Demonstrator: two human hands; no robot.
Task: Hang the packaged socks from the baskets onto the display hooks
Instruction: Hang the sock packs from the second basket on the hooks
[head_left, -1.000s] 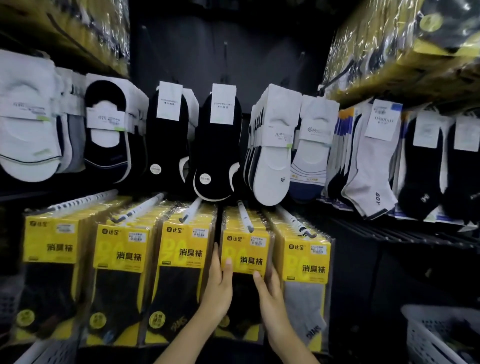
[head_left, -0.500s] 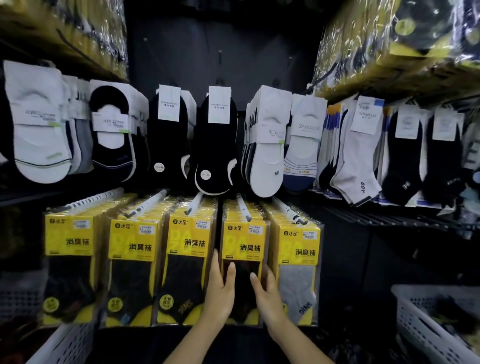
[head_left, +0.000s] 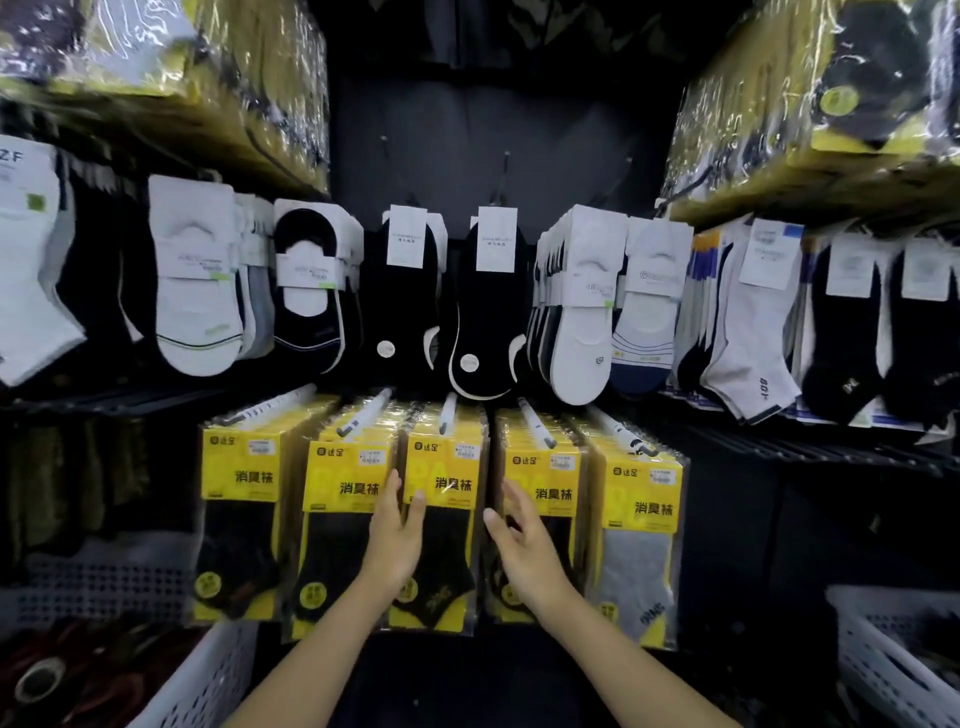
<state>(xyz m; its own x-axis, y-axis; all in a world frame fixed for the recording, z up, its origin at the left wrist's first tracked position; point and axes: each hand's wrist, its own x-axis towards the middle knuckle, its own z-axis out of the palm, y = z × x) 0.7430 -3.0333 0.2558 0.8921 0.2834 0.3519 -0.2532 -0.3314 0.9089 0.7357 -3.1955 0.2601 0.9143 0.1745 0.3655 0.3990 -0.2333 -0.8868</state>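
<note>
Lower centre of frame: yellow sock packs, five stacks side by side, each hung on a white hook that juts toward the camera. Four stacks show black socks; the fifth stack, farthest right, shows grey. Left hand: rises from the bottom edge, fingers straight and together, laid flat on the front of the third stack at its left edge, beside the second; it grips nothing. Right hand: rises from the bottom edge, fingers loosely spread and relaxed, thumb out to the left, in front of the left edge of the fourth stack; it holds nothing, and whether it touches the pack cannot be told. The hands are apart, with the gap between the third and fourth stacks between them. Bottom left corner: white mesh left basket, contents dark and blurred. Bottom right corner: white mesh right basket, contents unclear. Middle band, full width: carded socks, white, black and grey, hung in a row above the packs. Upper left and upper right corners: plastic-wrapped yellow bundles on shelves.
</note>
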